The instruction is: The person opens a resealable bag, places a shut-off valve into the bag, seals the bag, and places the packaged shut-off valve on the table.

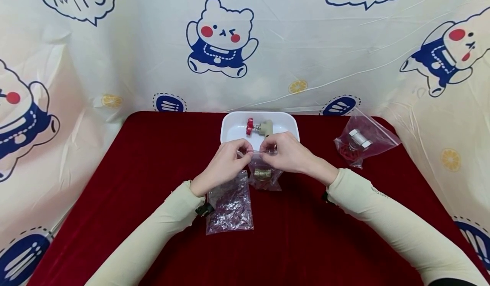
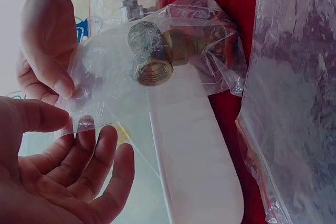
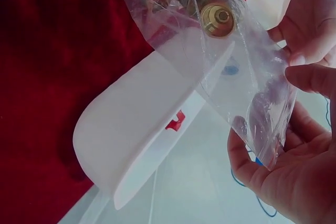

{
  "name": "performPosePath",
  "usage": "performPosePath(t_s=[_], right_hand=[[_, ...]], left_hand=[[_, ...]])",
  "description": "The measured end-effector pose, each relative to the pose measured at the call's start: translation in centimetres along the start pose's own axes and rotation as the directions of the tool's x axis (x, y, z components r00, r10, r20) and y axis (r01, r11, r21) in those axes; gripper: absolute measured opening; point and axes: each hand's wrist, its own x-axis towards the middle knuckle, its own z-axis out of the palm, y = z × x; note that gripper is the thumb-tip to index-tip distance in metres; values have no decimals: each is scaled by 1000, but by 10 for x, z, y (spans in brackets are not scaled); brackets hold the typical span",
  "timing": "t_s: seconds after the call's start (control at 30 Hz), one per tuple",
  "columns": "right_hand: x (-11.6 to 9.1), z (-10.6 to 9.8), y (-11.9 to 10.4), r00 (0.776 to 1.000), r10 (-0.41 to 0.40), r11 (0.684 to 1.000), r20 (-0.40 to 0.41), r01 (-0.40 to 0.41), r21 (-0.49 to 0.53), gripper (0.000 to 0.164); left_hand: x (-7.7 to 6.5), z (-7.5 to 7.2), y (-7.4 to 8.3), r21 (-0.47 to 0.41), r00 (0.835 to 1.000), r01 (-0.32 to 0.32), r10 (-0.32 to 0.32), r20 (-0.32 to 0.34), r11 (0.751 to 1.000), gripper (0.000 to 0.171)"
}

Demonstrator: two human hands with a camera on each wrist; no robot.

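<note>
A clear plastic zip bag [image 1: 273, 184] hangs between both hands in front of the white tray. Inside it is a brass valve [image 1: 262, 174]; its threaded opening shows in the left wrist view, and something reddish sits at its far end. My left hand [image 1: 228, 159] pinches the left side of the bag's top edge between thumb and forefinger, the other fingers loosely bent. On the right side of that edge, my right hand [image 1: 286, 153] pinches the film. In the right wrist view the thumb of the right hand [image 3: 299, 166] lies over the plastic, fingers behind it.
The white tray [image 1: 226, 124] holds a beige valve [image 1: 266, 127] with a red handwheel. A flat clear bag [image 1: 231, 207] lies below my left hand. At the right, another bag [image 1: 377, 135] contains a silver valve [image 1: 360, 139] with a red handwheel. Dark red cloth [image 1: 160, 158] covers the table.
</note>
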Motion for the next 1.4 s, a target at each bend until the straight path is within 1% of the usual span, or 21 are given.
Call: performPosePath(t_s=[0.1, 0.33, 0.47, 0.63, 0.7, 0.9, 1.07, 1.23, 1.33, 1.4], right_hand=[[0, 1, 0, 1000, -7, 1000, -2, 7, 5, 6], [0, 2, 0, 999, -34, 999, -18, 34, 8, 7], [0, 2, 0, 999, -35, 999, -16, 35, 4, 7], [-2, -2, 1, 1000, 5, 1000, 13, -5, -4, 7], [-3, -4, 2, 1000, 5, 1000, 19, -5, 3, 8], [-5, -2, 2, 1000, -24, 1000, 1, 24, 13, 9], [-6, -3, 2, 1000, 1, 1000, 12, -1, 8, 6], [-16, -12, 6, 999, 52, 998, 14, -51, -25, 3], [-24, -19, 10, 998, 62, 997, 3, -62, -40, 2], [-29, -24, 13, 998, 67, 997, -7, -67, -43, 5]], left_hand=[[-1, 0, 0, 9, 1000, -8, 8, 4, 1000, 5], [0, 0, 1, 42, 998, -65, 65, 19, 997, 5], [0, 1, 0, 53, 997, -80, 79, 16, 995, 5], [-1, 1, 1, 60, 998, -64, 63, 11, 996, 6], [-1, 1, 2, 61, 998, -56, 55, 13, 997, 6], [0, 2, 4, 50, 997, -80, 79, 13, 996, 6], [0, 3, 2, 52, 996, -88, 89, -11, 995, 5], [-1, 2, 1, 53, 997, -71, 72, -9, 996, 5], [-1, 2, 0, 62, 998, -58, 59, -7, 996, 6], [-1, 1, 0, 75, 998, -56, 57, -10, 996, 6]])
